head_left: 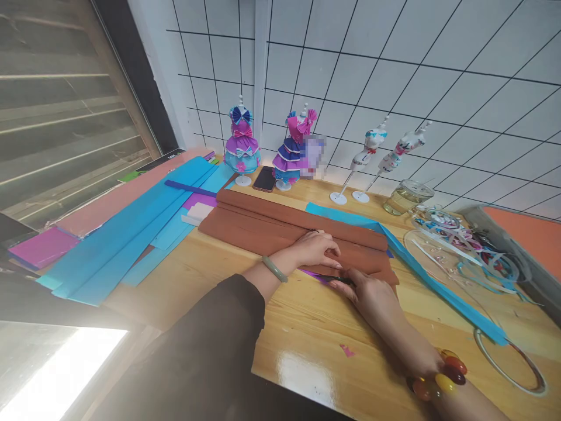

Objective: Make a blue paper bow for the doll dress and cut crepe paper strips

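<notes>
A folded sheet of brown crepe paper (263, 225) lies across the table. On its front part rests my left hand (316, 247), pressing down with thumb and forefinger apart. Just to the right, my right hand (372, 295) is closed around a pair of dark scissors (337, 279), whose handles are mostly hidden in my fingers. The blades point left along the paper's near edge. A strip of purple paper (312, 273) peeks out beside them.
Blue crepe sheets (153, 216) lie left, and a blue strip (429, 280) runs down the right. Behind stand two dressed mini mannequins (242, 146), two barer ones (368, 146), a phone (265, 179) and a glass jar (405, 199). Tangled ribbons (477, 251) and a hoop (532, 380) lie right.
</notes>
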`<state>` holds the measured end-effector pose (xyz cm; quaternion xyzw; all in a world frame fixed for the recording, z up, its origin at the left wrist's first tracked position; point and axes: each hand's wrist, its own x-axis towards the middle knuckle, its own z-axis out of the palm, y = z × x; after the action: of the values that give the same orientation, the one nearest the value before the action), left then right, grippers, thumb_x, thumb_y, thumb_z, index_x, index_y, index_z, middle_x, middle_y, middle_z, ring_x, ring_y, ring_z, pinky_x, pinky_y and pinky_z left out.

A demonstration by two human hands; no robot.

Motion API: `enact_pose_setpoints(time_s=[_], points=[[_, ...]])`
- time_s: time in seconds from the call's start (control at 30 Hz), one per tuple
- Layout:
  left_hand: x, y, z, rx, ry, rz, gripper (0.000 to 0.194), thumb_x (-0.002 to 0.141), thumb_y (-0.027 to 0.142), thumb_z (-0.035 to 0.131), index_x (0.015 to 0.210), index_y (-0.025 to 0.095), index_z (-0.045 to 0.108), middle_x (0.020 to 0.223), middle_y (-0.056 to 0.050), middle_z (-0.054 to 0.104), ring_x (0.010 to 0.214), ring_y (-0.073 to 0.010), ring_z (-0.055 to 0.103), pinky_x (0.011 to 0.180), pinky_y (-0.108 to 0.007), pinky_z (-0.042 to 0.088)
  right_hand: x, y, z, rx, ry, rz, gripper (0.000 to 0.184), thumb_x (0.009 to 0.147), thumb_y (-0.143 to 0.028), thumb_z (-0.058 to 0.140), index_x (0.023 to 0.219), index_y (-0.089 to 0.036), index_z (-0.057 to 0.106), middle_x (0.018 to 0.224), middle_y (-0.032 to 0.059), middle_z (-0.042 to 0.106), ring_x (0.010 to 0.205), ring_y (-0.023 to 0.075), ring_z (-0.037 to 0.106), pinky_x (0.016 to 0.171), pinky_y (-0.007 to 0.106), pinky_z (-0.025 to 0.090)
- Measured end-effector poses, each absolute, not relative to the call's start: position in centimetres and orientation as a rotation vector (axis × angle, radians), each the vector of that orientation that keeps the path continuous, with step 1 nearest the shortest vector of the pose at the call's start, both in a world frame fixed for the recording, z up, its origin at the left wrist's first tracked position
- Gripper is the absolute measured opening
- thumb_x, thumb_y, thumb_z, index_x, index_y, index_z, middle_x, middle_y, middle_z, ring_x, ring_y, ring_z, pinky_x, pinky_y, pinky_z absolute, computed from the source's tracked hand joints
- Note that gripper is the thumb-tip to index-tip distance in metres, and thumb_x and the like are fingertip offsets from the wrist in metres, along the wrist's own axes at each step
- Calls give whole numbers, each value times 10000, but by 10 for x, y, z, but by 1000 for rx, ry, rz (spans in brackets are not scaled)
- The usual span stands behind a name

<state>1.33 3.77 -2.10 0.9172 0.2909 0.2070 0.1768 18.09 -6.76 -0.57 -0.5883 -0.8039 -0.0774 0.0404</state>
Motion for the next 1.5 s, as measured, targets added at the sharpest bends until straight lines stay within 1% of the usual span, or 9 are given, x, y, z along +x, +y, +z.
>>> enact_pose_setpoints(time_s=[0.17, 0.3, 0.67, 0.8, 0.93, 1.0, 1.2, 1.37, 1.5], points=[[13, 38, -22, 2611, 805, 605, 308, 724, 485, 627, 901, 234, 649, 859, -7, 596, 848, -153, 523, 800, -263, 366, 170, -66, -2, -1831, -2484, -165, 544, 823, -639, 318, 906, -194, 620, 710, 83, 711, 649, 269, 669, 496, 299, 407], [14, 38, -23, 2613, 824, 615, 283, 722, 458, 639, 897, 236, 654, 861, -5, 595, 849, -153, 519, 781, -259, 363, 166, -64, -3, -1826, -2505, -130, 555, 824, -641, 312, 943, -191, 615, 743, 92, 714, 672, 265, 672, 500, 296, 409], [15, 39, -24, 2624, 825, 615, 311, 718, 492, 629, 900, 241, 655, 845, -4, 589, 846, -156, 512, 767, -258, 368, 168, -64, -5, -1722, -2503, -254, 546, 835, -625, 309, 839, -189, 638, 666, 86, 703, 608, 245, 667, 470, 276, 388], [14, 39, -24, 2621, 828, 608, 325, 714, 506, 627, 903, 243, 656, 848, -6, 590, 849, -159, 515, 765, -258, 372, 168, -66, -4, -1725, -2487, -230, 516, 828, -618, 343, 893, -202, 641, 711, 82, 712, 616, 243, 667, 479, 280, 391], [15, 39, -24, 2626, 836, 608, 293, 724, 478, 627, 899, 245, 657, 861, -9, 590, 867, -162, 516, 772, -257, 373, 164, -66, -2, -1734, -2495, -179, 505, 834, -607, 348, 954, -201, 624, 729, 78, 713, 642, 246, 671, 492, 283, 397], [15, 40, -25, 2629, 842, 611, 272, 724, 451, 633, 901, 246, 658, 863, -7, 589, 867, -161, 516, 772, -256, 377, 160, -65, -2, -1732, -2500, -169, 507, 833, -611, 344, 923, -197, 622, 745, 81, 714, 666, 248, 673, 499, 283, 402], [17, 40, -27, 2636, 873, 567, 236, 733, 390, 626, 927, 258, 653, 888, 5, 589, 881, -154, 515, 799, -256, 374, 155, -61, -6, -1701, -2503, -209, 527, 834, -623, 320, 868, -194, 622, 711, 81, 707, 625, 236, 668, 457, 269, 376], [16, 40, -25, 2625, 877, 555, 244, 736, 407, 625, 924, 255, 654, 896, -1, 591, 892, -161, 518, 802, -261, 375, 155, -60, -7, -1691, -2512, -235, 529, 836, -623, 313, 816, -196, 625, 673, 77, 700, 590, 222, 661, 449, 261, 364], [15, 39, -23, 2615, 873, 557, 251, 736, 419, 628, 918, 250, 655, 882, -3, 594, 893, -165, 523, 803, -264, 371, 154, -61, -4, -1718, -2497, -225, 521, 832, -627, 319, 846, -203, 623, 660, 65, 699, 587, 221, 661, 451, 260, 359]])
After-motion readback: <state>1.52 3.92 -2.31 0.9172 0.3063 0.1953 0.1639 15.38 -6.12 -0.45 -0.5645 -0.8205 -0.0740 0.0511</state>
